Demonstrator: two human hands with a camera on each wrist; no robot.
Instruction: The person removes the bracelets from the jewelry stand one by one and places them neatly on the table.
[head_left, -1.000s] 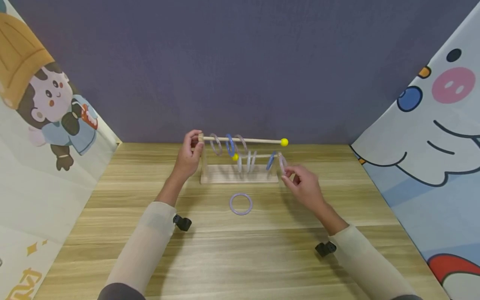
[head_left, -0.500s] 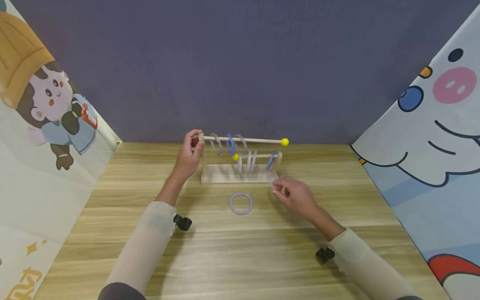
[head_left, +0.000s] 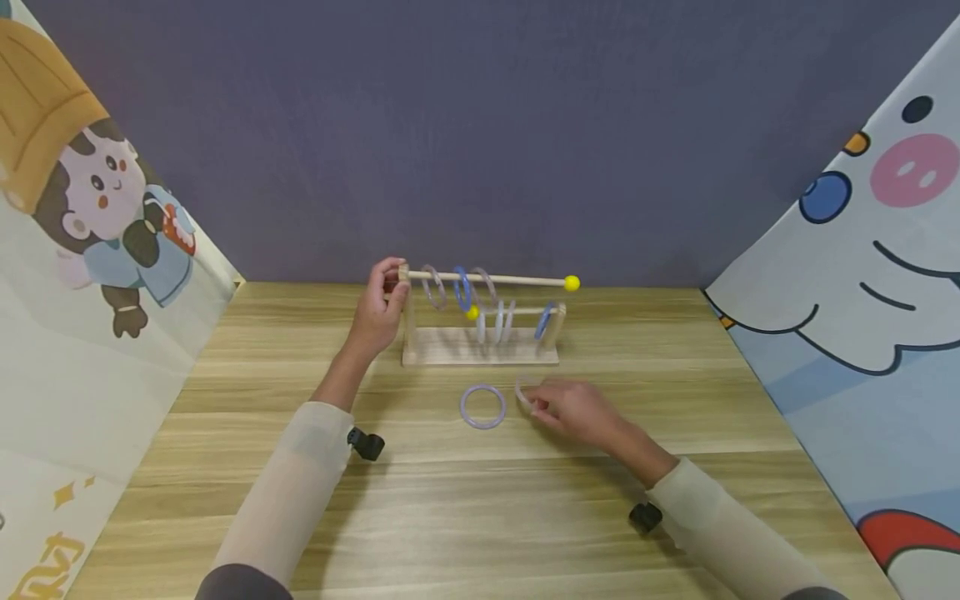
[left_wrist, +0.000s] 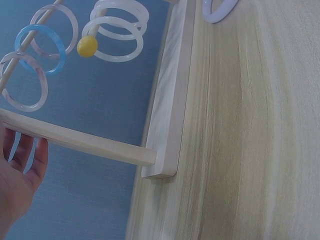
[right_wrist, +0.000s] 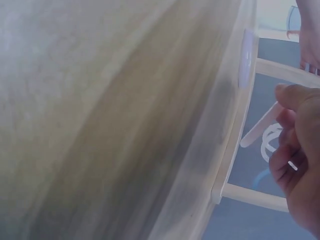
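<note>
A wooden ring stand (head_left: 480,347) has two rods tipped with yellow balls. My left hand (head_left: 381,307) grips the top of its left post (left_wrist: 85,142), fingers behind and thumb in front. The upper rod carries a blue ring (head_left: 462,288) between clear pinkish ones; on the lower rod hang several white rings (head_left: 500,323) and another blue ring (head_left: 543,322). My right hand (head_left: 576,410) pinches a pale translucent ring (right_wrist: 261,125) between thumb and fingers, in front of the base. Left of it, a lilac ring (head_left: 482,407) lies flat on the table.
The wood-grain table (head_left: 465,517) runs back to a dark blue-grey wall (head_left: 487,142). Cartoon-printed panels stand at the left (head_left: 60,375) and right (head_left: 847,275). Black wrist cameras sit at both sleeves.
My right hand has brought the pale ring away from the lower rod's right end, leftward and toward me, close to the lilac ring. My left hand stays on the post.
</note>
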